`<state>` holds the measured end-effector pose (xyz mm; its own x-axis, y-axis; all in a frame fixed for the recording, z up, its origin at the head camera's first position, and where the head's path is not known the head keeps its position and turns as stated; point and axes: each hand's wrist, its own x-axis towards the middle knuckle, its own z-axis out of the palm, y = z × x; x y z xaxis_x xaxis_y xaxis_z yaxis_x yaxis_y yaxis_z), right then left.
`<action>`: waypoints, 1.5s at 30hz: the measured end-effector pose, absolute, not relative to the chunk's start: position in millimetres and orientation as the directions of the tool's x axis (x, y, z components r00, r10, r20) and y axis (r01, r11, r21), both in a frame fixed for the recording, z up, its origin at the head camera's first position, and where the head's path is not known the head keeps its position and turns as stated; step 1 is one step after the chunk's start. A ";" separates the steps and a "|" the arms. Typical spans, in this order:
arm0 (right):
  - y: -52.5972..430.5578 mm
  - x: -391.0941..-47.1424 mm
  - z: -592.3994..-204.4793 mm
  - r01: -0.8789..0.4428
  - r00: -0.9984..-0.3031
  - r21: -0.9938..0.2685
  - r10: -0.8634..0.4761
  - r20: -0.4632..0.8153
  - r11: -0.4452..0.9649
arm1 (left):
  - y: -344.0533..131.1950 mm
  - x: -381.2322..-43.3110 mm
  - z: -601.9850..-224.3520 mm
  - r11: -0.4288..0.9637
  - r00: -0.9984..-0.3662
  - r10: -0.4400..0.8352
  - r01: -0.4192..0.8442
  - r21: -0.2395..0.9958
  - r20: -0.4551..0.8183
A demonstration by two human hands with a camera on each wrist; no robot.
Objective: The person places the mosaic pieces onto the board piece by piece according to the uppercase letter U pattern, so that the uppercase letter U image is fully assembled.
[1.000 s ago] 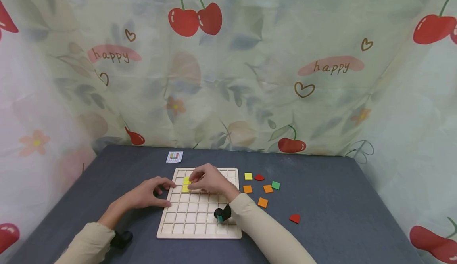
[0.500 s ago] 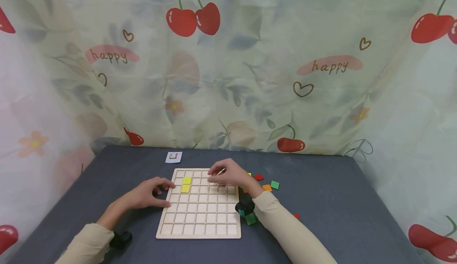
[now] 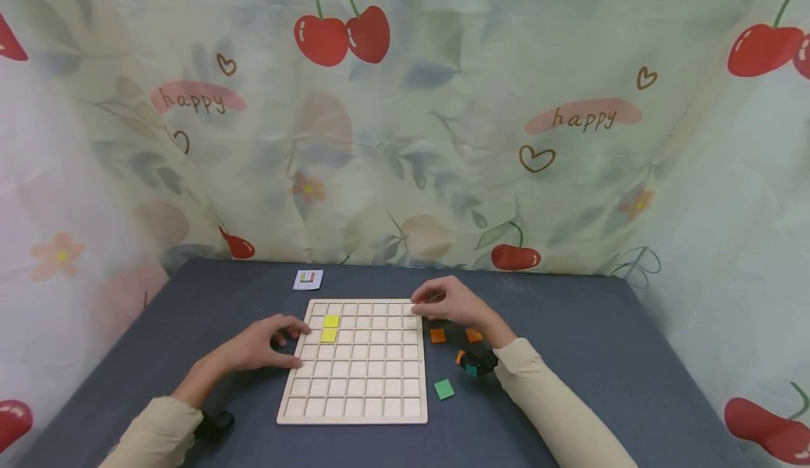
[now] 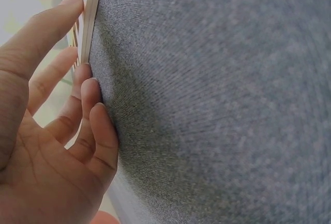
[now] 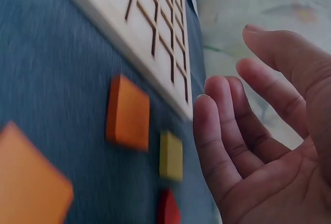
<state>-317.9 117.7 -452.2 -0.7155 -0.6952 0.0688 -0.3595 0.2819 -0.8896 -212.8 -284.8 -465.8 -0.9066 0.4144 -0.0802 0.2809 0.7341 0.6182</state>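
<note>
One board [image 3: 357,369], dark tabletop [image 3: 569,384] (cherry-print backdrop [image 3: 405,138])

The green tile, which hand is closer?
Right. The right hand is beyond the green tile, near the far right corner of the grid board; the left hand is farther, at its left edge.

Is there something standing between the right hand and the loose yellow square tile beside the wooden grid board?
Nothing visible does: in the right wrist view, only a gap shows between the right hand and the yellow square tile. The nearest orange square tile lies on its other side.
</note>
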 end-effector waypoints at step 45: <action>150.3 -344.5 -477.6 -0.420 -0.789 -0.733 -0.614 0.004 0.535 | -284.8 -212.9 -466.7 0.738 -0.909 0.412 0.288 0.610 -0.070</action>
